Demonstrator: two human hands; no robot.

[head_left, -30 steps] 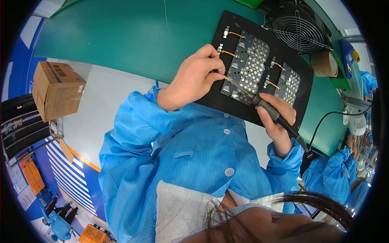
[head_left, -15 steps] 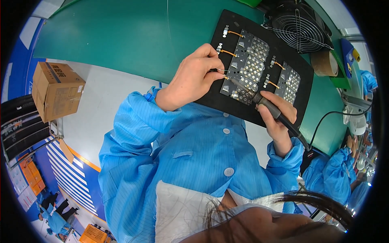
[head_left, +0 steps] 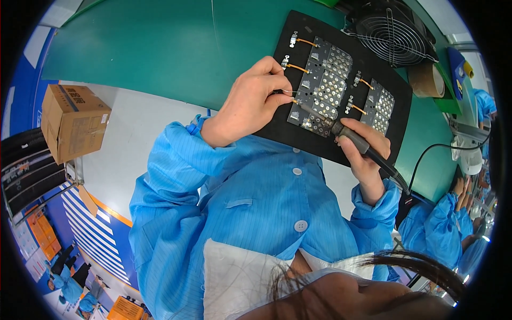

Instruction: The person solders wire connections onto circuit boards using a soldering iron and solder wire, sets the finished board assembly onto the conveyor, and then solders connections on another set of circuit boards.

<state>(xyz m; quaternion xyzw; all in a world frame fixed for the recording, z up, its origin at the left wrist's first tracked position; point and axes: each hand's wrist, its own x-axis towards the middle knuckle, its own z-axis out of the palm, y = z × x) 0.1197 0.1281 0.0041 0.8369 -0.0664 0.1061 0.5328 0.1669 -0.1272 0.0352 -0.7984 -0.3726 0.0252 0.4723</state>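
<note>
My left hand (head_left: 248,104) is pinched at the left edge of a black circuit board (head_left: 312,80), with a thin wire between thumb and forefinger. A short orange lead end shows just past the fingertips, at the board's edge. My right hand (head_left: 369,173) grips a soldering iron (head_left: 349,137) by its dark handle. The iron's tip points up and left over the board, toward the left fingertips; exact contact is too small to tell. Rows of round silver parts cover the board. Orange cables (head_left: 297,68) with metal connectors stick out from its left side.
Under the boards is a black mat (head_left: 392,141) on the green table (head_left: 144,53). A second board (head_left: 380,109) with orange leads sits to the right. Beyond are a caged fan (head_left: 391,37) and a tape roll (head_left: 425,81). The iron's cord curves right. A carton (head_left: 76,122) stands left.
The boards and mat appear slightly farther left and up in the picture. Both hands keep nearly the same pose, the iron's tip still near the left fingertips.
</note>
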